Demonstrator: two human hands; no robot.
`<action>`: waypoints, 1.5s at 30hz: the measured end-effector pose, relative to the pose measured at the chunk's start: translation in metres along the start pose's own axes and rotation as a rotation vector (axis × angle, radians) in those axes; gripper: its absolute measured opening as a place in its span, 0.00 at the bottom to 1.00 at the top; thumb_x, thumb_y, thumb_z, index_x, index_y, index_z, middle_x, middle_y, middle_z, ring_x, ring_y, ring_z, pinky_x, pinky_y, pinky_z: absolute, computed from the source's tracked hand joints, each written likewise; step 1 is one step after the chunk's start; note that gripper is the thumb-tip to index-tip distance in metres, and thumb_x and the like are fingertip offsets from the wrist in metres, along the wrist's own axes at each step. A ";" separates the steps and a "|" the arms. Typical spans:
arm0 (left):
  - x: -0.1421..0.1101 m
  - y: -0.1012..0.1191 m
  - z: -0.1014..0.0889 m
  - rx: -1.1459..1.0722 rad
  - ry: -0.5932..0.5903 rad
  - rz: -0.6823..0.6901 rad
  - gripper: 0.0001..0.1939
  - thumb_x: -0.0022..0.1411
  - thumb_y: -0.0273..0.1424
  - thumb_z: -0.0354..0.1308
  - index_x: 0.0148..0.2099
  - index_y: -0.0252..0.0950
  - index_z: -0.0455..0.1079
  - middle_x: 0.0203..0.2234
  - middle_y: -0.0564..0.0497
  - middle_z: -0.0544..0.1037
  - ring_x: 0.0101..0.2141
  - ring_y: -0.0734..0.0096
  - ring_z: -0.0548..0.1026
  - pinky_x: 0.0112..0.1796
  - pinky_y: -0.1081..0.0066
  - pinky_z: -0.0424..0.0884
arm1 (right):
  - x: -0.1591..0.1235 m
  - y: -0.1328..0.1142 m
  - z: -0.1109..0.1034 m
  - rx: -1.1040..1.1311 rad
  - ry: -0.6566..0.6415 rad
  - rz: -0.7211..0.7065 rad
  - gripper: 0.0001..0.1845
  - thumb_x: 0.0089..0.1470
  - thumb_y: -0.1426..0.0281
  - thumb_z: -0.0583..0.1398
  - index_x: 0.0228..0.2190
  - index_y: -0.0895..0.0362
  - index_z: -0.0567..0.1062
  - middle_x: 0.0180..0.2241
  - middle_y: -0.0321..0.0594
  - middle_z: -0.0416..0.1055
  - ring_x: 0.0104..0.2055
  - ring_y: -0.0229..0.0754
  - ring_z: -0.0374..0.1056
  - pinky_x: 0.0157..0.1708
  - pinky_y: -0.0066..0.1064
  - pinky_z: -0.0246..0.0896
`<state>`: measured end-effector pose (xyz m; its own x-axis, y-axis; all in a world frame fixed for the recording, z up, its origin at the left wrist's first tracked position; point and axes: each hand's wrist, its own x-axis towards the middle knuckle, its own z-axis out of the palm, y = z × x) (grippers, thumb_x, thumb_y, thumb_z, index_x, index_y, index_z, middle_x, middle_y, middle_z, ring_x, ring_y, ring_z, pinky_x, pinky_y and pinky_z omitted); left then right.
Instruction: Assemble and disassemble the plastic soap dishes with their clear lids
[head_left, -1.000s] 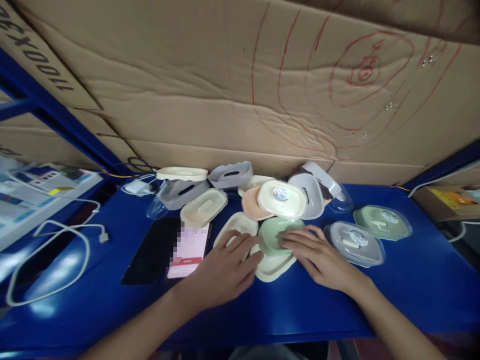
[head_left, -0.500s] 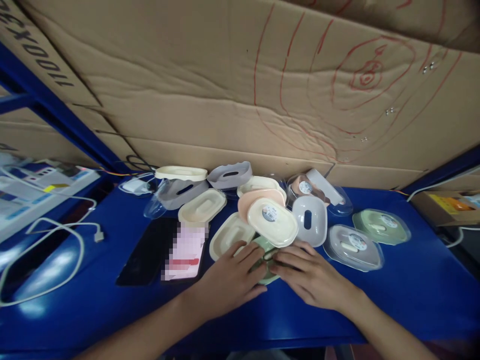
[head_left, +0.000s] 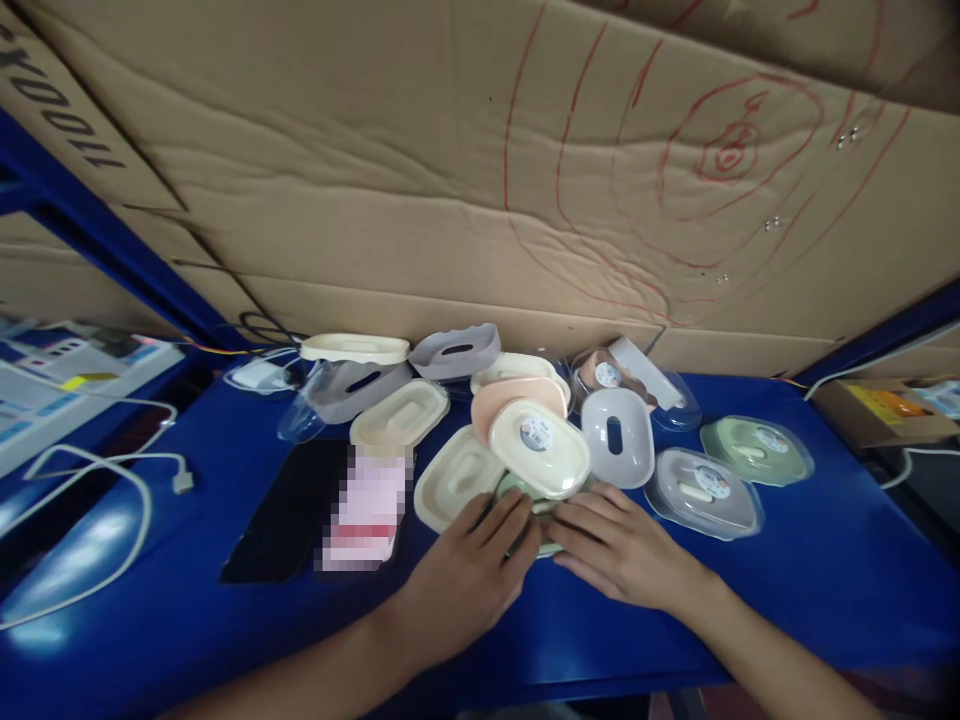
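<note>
Both hands are over a green soap dish (head_left: 517,486) at the front of the pile, which they mostly cover. My left hand (head_left: 472,570) has its bent fingers on the left side of that dish. From the right, my right hand (head_left: 634,545) curls its fingers onto the other side, and its fingertips nearly meet the left ones. A cream lid with a round label (head_left: 551,450) overlaps the dish's far edge. Beside my left hand lies a cream tray (head_left: 450,485). A grey dish with an oval slot (head_left: 634,455) is just beyond my right hand.
Right of my hands sit a grey lidded dish (head_left: 701,495) and a green lidded dish (head_left: 757,448). More trays and clear covers lie against the cardboard wall (head_left: 337,180). Left are a phone (head_left: 367,510), a black flat panel (head_left: 274,520) and a white cable (head_left: 142,500) on the blue table (head_left: 600,650).
My left fingers have drawn in closer over the green dish, covering more of it. My right hand stays nearly in place. The view has shifted slightly.
</note>
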<state>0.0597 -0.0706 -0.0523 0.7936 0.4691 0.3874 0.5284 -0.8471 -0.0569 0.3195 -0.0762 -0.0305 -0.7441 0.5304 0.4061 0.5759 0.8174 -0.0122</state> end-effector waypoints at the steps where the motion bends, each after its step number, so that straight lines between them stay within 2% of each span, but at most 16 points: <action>1: -0.001 0.000 0.001 0.014 0.026 -0.004 0.17 0.73 0.31 0.57 0.61 0.31 0.72 0.58 0.41 0.79 0.61 0.52 0.75 0.60 0.53 0.67 | -0.001 0.000 0.002 -0.014 0.002 -0.002 0.14 0.73 0.66 0.58 0.52 0.59 0.79 0.47 0.45 0.83 0.50 0.45 0.77 0.53 0.41 0.71; 5: -0.006 0.003 0.009 0.078 0.110 0.014 0.16 0.73 0.27 0.57 0.60 0.29 0.73 0.58 0.38 0.79 0.61 0.52 0.76 0.65 0.53 0.63 | -0.005 -0.002 0.010 -0.070 0.043 -0.047 0.12 0.70 0.71 0.62 0.52 0.60 0.80 0.46 0.44 0.83 0.49 0.44 0.77 0.52 0.38 0.71; 8: -0.007 0.004 0.011 0.035 0.114 0.023 0.15 0.74 0.31 0.58 0.58 0.30 0.74 0.57 0.39 0.80 0.60 0.52 0.76 0.64 0.53 0.64 | -0.008 -0.004 0.009 -0.046 0.097 -0.077 0.13 0.69 0.66 0.64 0.50 0.60 0.81 0.45 0.44 0.83 0.49 0.43 0.77 0.53 0.36 0.70; 10: -0.006 0.004 0.010 -0.047 0.109 0.014 0.14 0.75 0.36 0.58 0.56 0.33 0.75 0.54 0.43 0.81 0.58 0.55 0.76 0.63 0.55 0.67 | -0.008 -0.006 0.006 -0.044 0.194 -0.048 0.13 0.69 0.64 0.64 0.50 0.58 0.81 0.44 0.43 0.82 0.50 0.44 0.76 0.56 0.37 0.69; 12: -0.004 0.002 0.008 -0.116 0.113 0.013 0.13 0.74 0.39 0.60 0.53 0.35 0.75 0.51 0.45 0.81 0.56 0.56 0.77 0.61 0.56 0.68 | -0.005 -0.006 0.004 -0.085 0.259 0.050 0.15 0.68 0.63 0.64 0.53 0.55 0.80 0.49 0.46 0.81 0.56 0.49 0.74 0.59 0.44 0.68; 15: -0.002 -0.001 0.005 -0.173 0.114 0.023 0.11 0.72 0.38 0.63 0.49 0.36 0.75 0.46 0.47 0.80 0.52 0.58 0.77 0.58 0.57 0.70 | 0.001 -0.003 0.005 -0.133 0.180 0.232 0.27 0.67 0.58 0.65 0.62 0.54 0.74 0.62 0.54 0.73 0.67 0.60 0.67 0.62 0.56 0.67; 17: -0.001 -0.003 0.003 -0.200 0.102 0.015 0.10 0.69 0.36 0.64 0.46 0.36 0.74 0.45 0.47 0.80 0.50 0.58 0.77 0.56 0.57 0.70 | 0.003 0.001 0.008 -0.134 0.135 0.290 0.32 0.67 0.58 0.65 0.67 0.55 0.69 0.67 0.57 0.67 0.70 0.60 0.64 0.63 0.56 0.68; 20: 0.000 -0.005 0.000 -0.269 0.069 0.038 0.08 0.65 0.34 0.66 0.43 0.37 0.73 0.44 0.48 0.79 0.49 0.59 0.76 0.56 0.57 0.69 | 0.002 0.010 0.012 -0.105 0.183 0.316 0.36 0.68 0.64 0.65 0.71 0.55 0.62 0.70 0.56 0.63 0.72 0.58 0.61 0.65 0.52 0.68; 24: -0.001 -0.006 -0.007 -0.353 -0.011 0.191 0.09 0.62 0.34 0.66 0.40 0.38 0.70 0.44 0.50 0.78 0.49 0.60 0.75 0.56 0.58 0.67 | -0.004 0.018 0.011 -0.102 0.199 0.363 0.40 0.68 0.67 0.64 0.74 0.50 0.57 0.71 0.54 0.61 0.75 0.60 0.58 0.67 0.56 0.67; 26: -0.002 -0.006 -0.009 -0.374 -0.033 0.235 0.09 0.62 0.34 0.66 0.40 0.38 0.68 0.45 0.51 0.78 0.48 0.62 0.74 0.56 0.58 0.66 | -0.007 0.021 0.007 -0.117 0.185 0.345 0.39 0.67 0.68 0.65 0.74 0.50 0.58 0.71 0.54 0.62 0.75 0.60 0.57 0.67 0.57 0.67; 29: -0.003 -0.009 -0.009 -0.388 -0.037 0.239 0.08 0.62 0.33 0.65 0.40 0.38 0.68 0.44 0.51 0.78 0.47 0.63 0.74 0.55 0.58 0.66 | -0.011 0.022 -0.002 -0.098 0.184 0.245 0.35 0.66 0.68 0.66 0.71 0.51 0.64 0.68 0.53 0.65 0.74 0.61 0.58 0.66 0.58 0.67; 34: -0.003 -0.017 -0.008 -0.311 0.041 0.207 0.07 0.66 0.35 0.63 0.41 0.38 0.71 0.40 0.51 0.78 0.45 0.62 0.75 0.57 0.58 0.65 | -0.013 0.017 -0.013 0.115 0.208 0.129 0.31 0.66 0.55 0.64 0.64 0.56 0.71 0.66 0.56 0.68 0.69 0.58 0.66 0.63 0.53 0.69; 40: 0.000 -0.028 -0.013 -0.214 0.106 0.225 0.07 0.72 0.34 0.60 0.40 0.36 0.73 0.34 0.52 0.77 0.38 0.66 0.74 0.52 0.60 0.67 | -0.023 0.018 -0.018 0.186 0.218 0.147 0.33 0.62 0.55 0.65 0.63 0.55 0.72 0.62 0.54 0.72 0.64 0.57 0.71 0.62 0.50 0.68; 45: -0.003 -0.031 -0.019 -0.146 0.174 0.262 0.10 0.71 0.36 0.64 0.38 0.37 0.72 0.33 0.53 0.76 0.39 0.66 0.73 0.52 0.60 0.68 | -0.032 0.022 -0.021 0.244 0.081 0.218 0.32 0.60 0.57 0.64 0.62 0.54 0.71 0.62 0.51 0.73 0.64 0.53 0.71 0.62 0.45 0.69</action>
<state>0.0351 -0.0506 -0.0348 0.8268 0.1920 0.5287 0.2549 -0.9658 -0.0479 0.3629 -0.0800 -0.0243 -0.5773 0.6874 0.4407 0.6136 0.7213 -0.3212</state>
